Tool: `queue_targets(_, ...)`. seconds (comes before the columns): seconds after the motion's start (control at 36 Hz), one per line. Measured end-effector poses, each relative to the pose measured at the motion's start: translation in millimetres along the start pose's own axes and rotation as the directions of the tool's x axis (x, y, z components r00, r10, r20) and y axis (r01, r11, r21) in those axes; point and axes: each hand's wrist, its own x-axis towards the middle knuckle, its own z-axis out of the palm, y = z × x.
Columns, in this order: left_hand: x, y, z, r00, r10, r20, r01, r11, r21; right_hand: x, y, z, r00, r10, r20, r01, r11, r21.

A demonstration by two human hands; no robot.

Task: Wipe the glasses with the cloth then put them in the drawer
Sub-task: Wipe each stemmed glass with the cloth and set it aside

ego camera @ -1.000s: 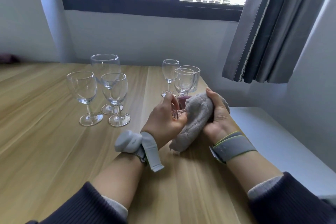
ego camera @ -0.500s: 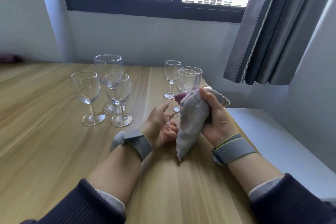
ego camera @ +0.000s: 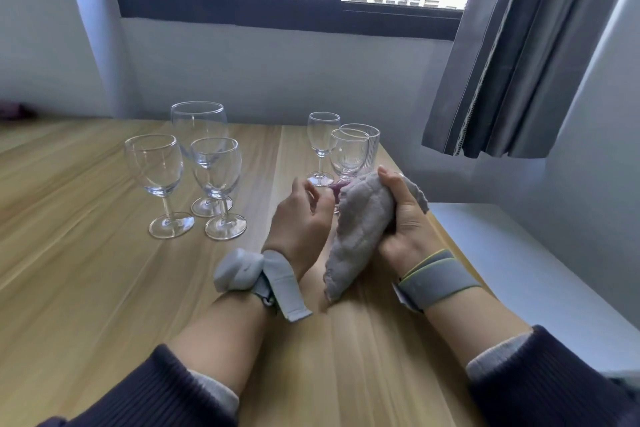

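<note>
My right hand (ego camera: 398,218) grips a grey cloth (ego camera: 360,229) bunched around a small glass, whose bowl is hidden inside it. My left hand (ego camera: 301,218) curls its fingers at the glass's foot end, where only a purple-tinted bit (ego camera: 334,188) shows. Both hands hover just above the wooden table (ego camera: 104,288). Three clear wine glasses (ego camera: 154,166) stand together at the left. A small wine glass (ego camera: 322,135), a ribbed stemmed glass (ego camera: 348,154) and a ribbed tumbler (ego camera: 369,139) stand behind my hands. No drawer is in view.
The table's right edge runs just past my right wrist, with a lower white ledge (ego camera: 536,281) beyond it. A grey curtain (ego camera: 519,45) hangs at the upper right. A wall and window close off the far side.
My left hand has rolled from palm-up to back-up at the glass's foot, turning the glass. The cloth in my right hand has tipped more upright.
</note>
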Motion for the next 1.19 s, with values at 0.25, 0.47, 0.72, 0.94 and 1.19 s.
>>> queue_targets(0.25,-5.0,12.7,9.5,0.881,-0.256,0.397,0.437,0.762,-0.478,-6.8,-8.9,0.3,0.994,-0.024,0.11,0.038,0.991,-0.129)
queue_targets(0.47,-2.0,12.5,-2.3,0.587,-0.409,0.698,0.805,0.385,-0.451,-5.2,-10.2,-0.6,0.99,-0.12,0.07,0.13,0.98,-0.149)
queue_targets(0.72,-0.8,7.1,9.1,0.701,-0.452,0.551,0.7,0.583,-0.412,-2.8,-7.6,-3.8,0.994,-0.063,0.084,0.078,0.979,-0.19)
queue_targets(0.94,-6.7,0.1,6.8,0.941,-0.033,0.336,0.068,0.993,-0.094,-3.8,-14.0,-2.0,0.997,0.004,0.076,-0.001,0.999,-0.037)
queue_targets(1.19,0.8,-8.3,8.4,0.954,0.11,0.278,-0.129,0.99,0.052,-0.7,-14.2,-4.8,0.999,-0.013,0.051,0.015,0.999,-0.03)
